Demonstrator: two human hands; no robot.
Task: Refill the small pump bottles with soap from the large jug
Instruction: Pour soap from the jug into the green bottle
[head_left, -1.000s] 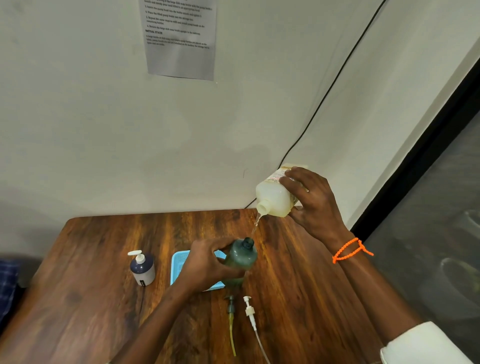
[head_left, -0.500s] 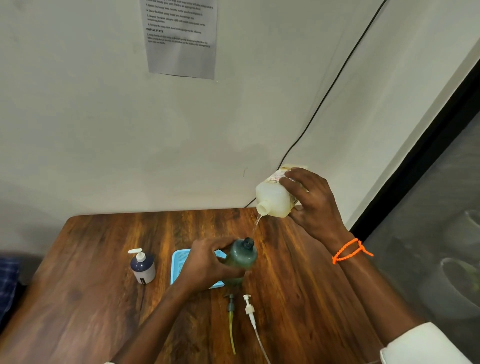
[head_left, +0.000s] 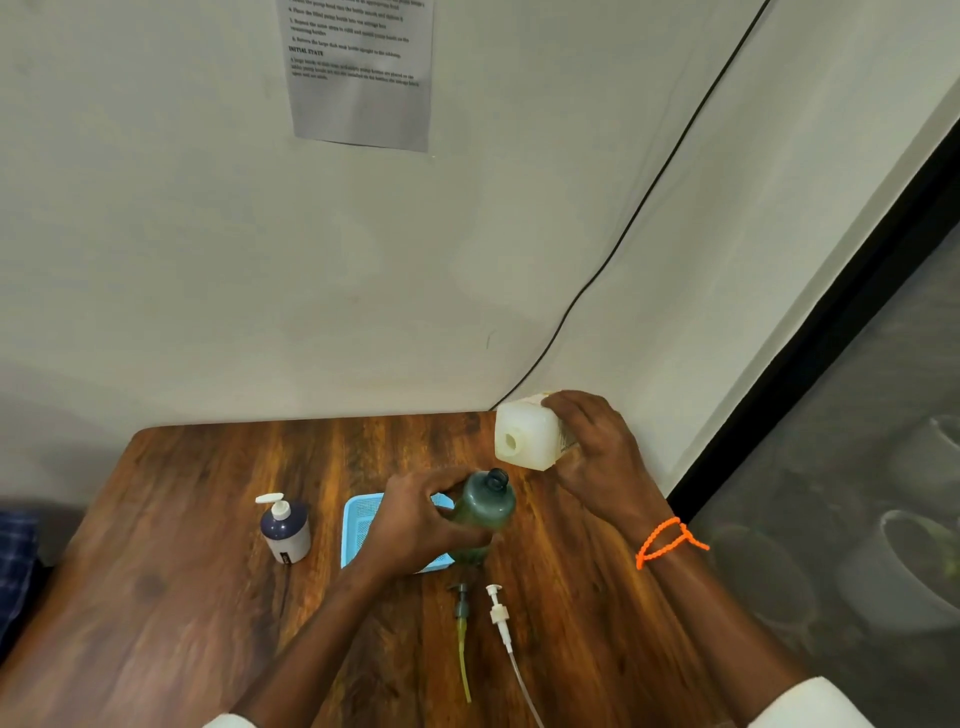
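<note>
My left hand (head_left: 415, 525) grips a dark green bottle (head_left: 485, 512) with an open neck, standing on the wooden table (head_left: 182, 623). My right hand (head_left: 597, 457) holds the white soap jug (head_left: 524, 439) up and to the right of the green bottle, its open mouth turned toward me; no soap stream shows. A small dark blue bottle (head_left: 284, 530) with a white pump stands at the left. Two loose pump heads lie in front: a dark one with a yellowish tube (head_left: 462, 623) and a white one with a clear tube (head_left: 501, 618).
A light blue tray (head_left: 358, 530) sits under my left hand. The wall rises right behind the table, with a black cable (head_left: 623, 223) and a printed sheet (head_left: 361, 67) on it. A dark frame and glass stand off the table's right edge.
The jug has tipped back from pouring; its mouth now faces me and the thin stream into the green bottle has stopped. My left hand keeps hold of the green bottle.
</note>
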